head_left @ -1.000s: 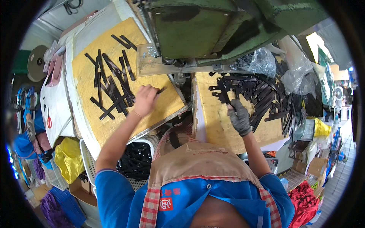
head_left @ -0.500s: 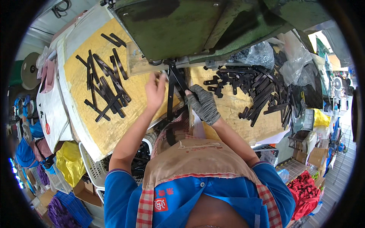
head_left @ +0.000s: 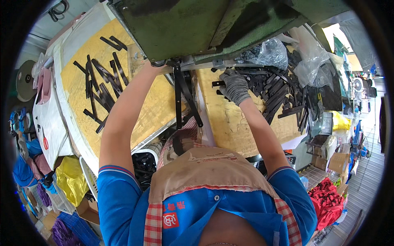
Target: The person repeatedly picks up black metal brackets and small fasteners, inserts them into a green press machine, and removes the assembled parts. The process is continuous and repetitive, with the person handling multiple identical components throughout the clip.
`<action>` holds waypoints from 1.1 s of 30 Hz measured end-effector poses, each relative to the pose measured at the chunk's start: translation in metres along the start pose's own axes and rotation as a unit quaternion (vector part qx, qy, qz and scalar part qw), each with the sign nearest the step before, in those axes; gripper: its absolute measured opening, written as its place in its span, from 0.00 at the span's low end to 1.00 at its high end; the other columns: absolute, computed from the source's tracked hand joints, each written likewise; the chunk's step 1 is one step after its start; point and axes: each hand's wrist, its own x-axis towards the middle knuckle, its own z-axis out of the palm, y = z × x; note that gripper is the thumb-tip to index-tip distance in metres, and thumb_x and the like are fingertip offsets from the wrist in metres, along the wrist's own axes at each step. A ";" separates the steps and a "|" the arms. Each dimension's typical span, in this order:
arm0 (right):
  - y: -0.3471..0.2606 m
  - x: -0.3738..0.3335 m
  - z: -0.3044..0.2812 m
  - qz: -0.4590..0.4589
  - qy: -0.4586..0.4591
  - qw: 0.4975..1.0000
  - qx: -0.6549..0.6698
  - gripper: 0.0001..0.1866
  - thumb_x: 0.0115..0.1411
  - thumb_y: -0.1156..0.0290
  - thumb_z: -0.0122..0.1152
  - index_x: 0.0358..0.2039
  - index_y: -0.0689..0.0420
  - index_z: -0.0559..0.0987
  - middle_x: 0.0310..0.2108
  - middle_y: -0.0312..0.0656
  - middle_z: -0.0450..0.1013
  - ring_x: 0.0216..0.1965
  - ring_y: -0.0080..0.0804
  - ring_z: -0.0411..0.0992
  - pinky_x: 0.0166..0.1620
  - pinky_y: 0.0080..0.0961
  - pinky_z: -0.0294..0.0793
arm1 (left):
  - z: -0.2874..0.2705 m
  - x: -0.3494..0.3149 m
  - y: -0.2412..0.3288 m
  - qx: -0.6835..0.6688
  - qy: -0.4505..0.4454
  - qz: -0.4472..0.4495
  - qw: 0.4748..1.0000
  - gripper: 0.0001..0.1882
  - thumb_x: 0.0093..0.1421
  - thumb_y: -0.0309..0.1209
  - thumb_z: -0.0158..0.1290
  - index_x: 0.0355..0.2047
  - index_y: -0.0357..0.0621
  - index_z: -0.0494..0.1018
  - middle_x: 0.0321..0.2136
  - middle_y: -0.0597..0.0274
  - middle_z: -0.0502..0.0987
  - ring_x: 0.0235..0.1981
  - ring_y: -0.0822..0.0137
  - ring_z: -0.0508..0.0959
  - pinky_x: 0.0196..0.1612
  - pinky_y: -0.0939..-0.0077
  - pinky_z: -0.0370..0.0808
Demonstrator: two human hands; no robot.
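Two long black strips (head_left: 178,98) are meeting at their upper ends just under the green machine (head_left: 172,28) and are spreading apart downward, across the gap between two yellow boards. The left forearm (head_left: 125,110) is passing over the left board (head_left: 158,112), and its hand is hiding almost fully beneath the machine, close to the upper ends of these strips. For this reason I cannot tell whether its fingers are grasping something or are staying free.

The right hand (head_left: 234,87), which is wearing a grey glove, is lying over the upper part of the right board (head_left: 230,129). Its fingers are bending, and one small black piece (head_left: 217,83) is showing just beside them; I cannot tell if they are gripping any part.

To the right of this hand, a dense heap of black parts (head_left: 277,96) is covering the board, and a clear plastic bag (head_left: 273,53) is lying behind it. More loose black strips (head_left: 120,68) are lying scattered on the left board. Below that board, a white basket (head_left: 154,148) is holding other black pieces.
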 end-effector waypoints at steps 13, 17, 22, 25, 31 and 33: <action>-0.010 0.009 0.026 -0.013 0.074 0.991 0.111 0.15 0.54 0.60 0.62 0.38 0.56 0.80 0.30 0.47 0.77 0.32 0.49 0.76 0.39 0.43 0.75 | -0.079 -0.084 0.088 -0.202 -0.059 -0.113 0.971 0.10 0.61 0.29 0.56 0.34 0.32 0.72 0.28 0.47 0.73 0.25 0.55 0.72 0.30 0.65 0.69; -0.024 0.003 0.011 0.062 0.033 0.912 0.405 0.09 0.59 0.68 0.63 0.36 0.59 0.79 0.27 0.41 0.78 0.29 0.35 0.78 0.33 0.32 0.76 | -0.069 -0.100 0.087 -0.183 0.052 -0.075 0.979 0.10 0.58 0.28 0.59 0.34 0.33 0.72 0.29 0.49 0.74 0.28 0.53 0.74 0.31 0.64 0.71; -0.043 0.034 -0.019 0.089 -0.018 0.805 0.587 0.10 0.61 0.68 0.63 0.39 0.59 0.76 0.24 0.36 0.73 0.24 0.20 0.70 0.29 0.20 0.72 | -0.049 -0.099 0.025 0.018 0.093 -0.099 0.991 0.14 0.51 0.30 0.62 0.36 0.38 0.74 0.34 0.51 0.74 0.39 0.51 0.74 0.40 0.57 0.70; -0.069 0.065 -0.012 0.044 -0.039 0.762 0.645 0.14 0.62 0.61 0.63 0.41 0.58 0.75 0.28 0.36 0.74 0.25 0.20 0.67 0.29 0.22 0.71 | -0.030 -0.089 0.016 0.074 0.049 -0.146 0.985 0.17 0.47 0.34 0.64 0.36 0.38 0.76 0.36 0.51 0.74 0.44 0.49 0.72 0.45 0.56 0.69; -0.074 0.114 0.009 -0.021 -0.123 0.931 0.344 0.20 0.64 0.51 0.55 0.43 0.57 0.75 0.34 0.36 0.75 0.29 0.22 0.70 0.33 0.23 0.73 | -0.062 -0.093 0.022 -0.073 0.036 -0.187 0.979 0.13 0.48 0.26 0.62 0.34 0.37 0.76 0.35 0.52 0.76 0.36 0.55 0.77 0.39 0.63 0.74; -0.080 0.109 0.012 0.004 -0.119 0.912 0.392 0.19 0.64 0.53 0.55 0.42 0.56 0.76 0.34 0.36 0.76 0.31 0.22 0.71 0.34 0.23 0.72 | -0.081 -0.105 0.033 -0.142 0.053 -0.198 0.968 0.10 0.52 0.19 0.59 0.36 0.36 0.75 0.31 0.58 0.77 0.29 0.64 0.79 0.35 0.73 0.76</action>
